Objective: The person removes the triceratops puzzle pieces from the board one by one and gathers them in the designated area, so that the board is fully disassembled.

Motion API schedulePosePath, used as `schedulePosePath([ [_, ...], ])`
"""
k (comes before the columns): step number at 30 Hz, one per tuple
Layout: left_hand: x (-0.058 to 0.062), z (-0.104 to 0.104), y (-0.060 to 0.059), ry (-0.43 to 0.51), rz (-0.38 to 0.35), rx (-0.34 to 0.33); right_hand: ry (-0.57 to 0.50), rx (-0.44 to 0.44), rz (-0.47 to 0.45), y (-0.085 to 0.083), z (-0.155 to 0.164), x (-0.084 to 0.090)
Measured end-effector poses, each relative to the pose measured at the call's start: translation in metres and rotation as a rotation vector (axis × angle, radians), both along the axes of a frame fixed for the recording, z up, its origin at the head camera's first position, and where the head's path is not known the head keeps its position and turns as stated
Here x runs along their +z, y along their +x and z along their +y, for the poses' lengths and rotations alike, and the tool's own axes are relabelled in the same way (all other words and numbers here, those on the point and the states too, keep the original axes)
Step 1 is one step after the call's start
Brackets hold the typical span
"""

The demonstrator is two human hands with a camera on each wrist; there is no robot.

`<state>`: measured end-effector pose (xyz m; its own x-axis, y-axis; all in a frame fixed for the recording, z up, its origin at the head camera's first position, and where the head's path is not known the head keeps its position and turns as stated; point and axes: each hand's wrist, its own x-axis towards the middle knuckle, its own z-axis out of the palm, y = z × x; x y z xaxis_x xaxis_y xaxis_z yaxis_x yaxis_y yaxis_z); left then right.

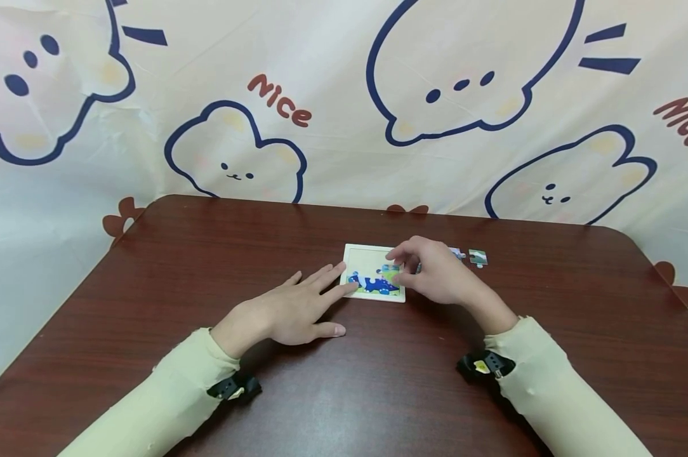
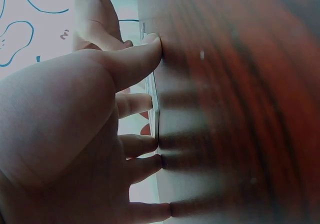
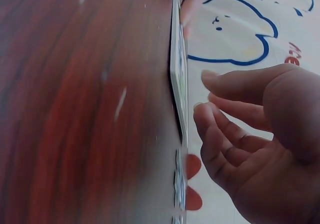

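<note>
A small white-framed puzzle tray lies flat on the dark wooden table, its lower part filled with blue and green pieces. My left hand lies flat on the table, straight fingers touching the tray's left edge. The left wrist view shows those fingertips against the thin tray edge. My right hand hovers over the tray's right side with loosely curled fingers. In the right wrist view the fingers stand a little off the tray, and nothing shows between them.
Two loose puzzle pieces lie on the table just right of the tray, one partly behind my right hand. A cream cloth printed with cartoon animals hangs behind the table's far edge. Black wrist straps sit on both sleeves.
</note>
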<state>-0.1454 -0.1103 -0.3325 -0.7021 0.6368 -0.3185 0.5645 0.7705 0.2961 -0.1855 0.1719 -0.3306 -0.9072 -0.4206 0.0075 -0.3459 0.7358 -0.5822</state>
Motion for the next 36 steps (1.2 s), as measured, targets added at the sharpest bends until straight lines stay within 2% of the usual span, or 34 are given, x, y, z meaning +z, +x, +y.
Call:
schedulePosePath([
  [5,0.0,0.0,0.0,0.004,0.0,0.0,0.047,0.012,-0.037,-0.002,-0.008,-0.002],
  [13,0.001,0.0,0.0,0.001,-0.003,0.005,0.156,-0.061,-0.103,-0.008,-0.02,0.002],
  [19,0.001,0.0,0.0,-0.001,-0.001,0.005,0.198,-0.077,-0.13,-0.009,-0.029,0.005],
  [36,0.001,0.001,0.0,-0.003,-0.003,-0.001,0.161,-0.143,-0.091,-0.007,-0.033,0.003],
])
